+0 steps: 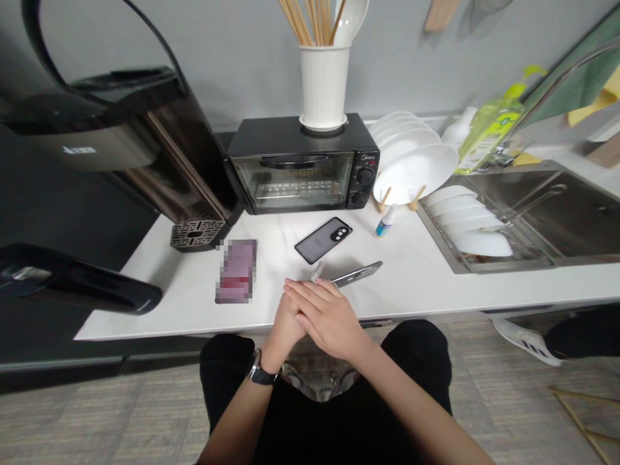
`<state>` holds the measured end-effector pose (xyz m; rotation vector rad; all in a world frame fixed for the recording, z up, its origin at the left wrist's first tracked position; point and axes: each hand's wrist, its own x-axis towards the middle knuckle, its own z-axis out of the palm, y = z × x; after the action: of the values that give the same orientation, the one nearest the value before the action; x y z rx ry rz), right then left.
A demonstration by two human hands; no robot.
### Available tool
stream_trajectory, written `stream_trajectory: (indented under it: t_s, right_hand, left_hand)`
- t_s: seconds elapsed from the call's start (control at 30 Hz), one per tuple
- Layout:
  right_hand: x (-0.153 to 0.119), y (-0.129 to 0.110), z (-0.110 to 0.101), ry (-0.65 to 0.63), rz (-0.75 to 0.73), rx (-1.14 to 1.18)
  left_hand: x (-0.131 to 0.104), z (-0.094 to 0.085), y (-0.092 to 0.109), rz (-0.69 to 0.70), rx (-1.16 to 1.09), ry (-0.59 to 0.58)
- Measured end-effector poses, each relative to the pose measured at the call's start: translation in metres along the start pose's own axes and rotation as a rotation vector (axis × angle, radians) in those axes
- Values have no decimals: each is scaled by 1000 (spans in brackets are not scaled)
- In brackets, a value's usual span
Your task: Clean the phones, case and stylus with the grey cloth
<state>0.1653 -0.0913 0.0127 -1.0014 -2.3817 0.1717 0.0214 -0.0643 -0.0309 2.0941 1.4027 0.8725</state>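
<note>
left hand (287, 323): partly beneath the other hand, just at the front edge of the desk (188, 290); a dark-strapped watch (264, 373) sits on its wrist
right hand (334, 320): laid across the left one, its fingers side by side and stretched out
state of the hands: pressed together, one over the other — whether anything is gripped between or under them cannot be told
slim grey phone (361, 273): on the desk just beyond the right hand's fingers, seen nearly edge-on and tilted, its near end partly hidden by them
small white piece (317, 271): by the fingertips, too small to make out
black-rimmed phone case (322, 241): lying on the desk beyond the hands, camera end toward the small bottle; whether a phone is inside cannot be told
small bottle (385, 223): upright, white top, blue label, in front of the plates (416, 173)
purple item (237, 271): flat on the desk to the left of the hands, blurred into blocks
toaster oven (310, 184): black, at the back, bearing a white cup (324, 84) of chopsticks (314, 22)
drinks machine (169, 161): left of the oven
sink (581, 203): far right, bowls (475, 226) racked at its near side
</note>
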Motion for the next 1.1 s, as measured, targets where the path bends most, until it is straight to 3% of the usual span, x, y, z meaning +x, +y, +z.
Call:
stream_trajectory:
  t_s: [0.1, 0.23, 0.33, 0.43, 0.53, 0.63, 0.73, 0.87, 1.0, 1.1]
  right_hand:
    - [1, 32, -12, 11, 26, -116]
    - [-3, 82, -28, 141, 209, -283]
    - [-7, 95, -30, 244, 330, -324]
    - [-10, 77, -19, 372, 468, -312]
    - [-11, 40, 0, 423, 502, -224]
    - [-9, 5, 15, 298, 330, -83]
    - [-6, -4, 14, 163, 115, -14]
    - [-3, 37, -6, 119, 40, -116]
    - [-7, 94, -27, 186, 213, -317]
    - [-12, 108, -32, 266, 345, -373]
  left_hand:
    - [0, -2, 2, 15, 17, -35]
    - [1, -2, 6, -52, 13, -42]
    - [1, -1, 8, -33, -28, -28]
    - [2, -1, 11, 1, -65, -28]
    - [2, -3, 10, 18, -58, -39]
    - [1, -1, 5, 51, 2, -54]
    - [-1, 2, -1, 57, 72, -47]
    - [0, 1, 1, 42, 94, -37]
    - [2, -2, 8, 15, 37, -17]
    - [3, -2, 10, 7, 26, -6]
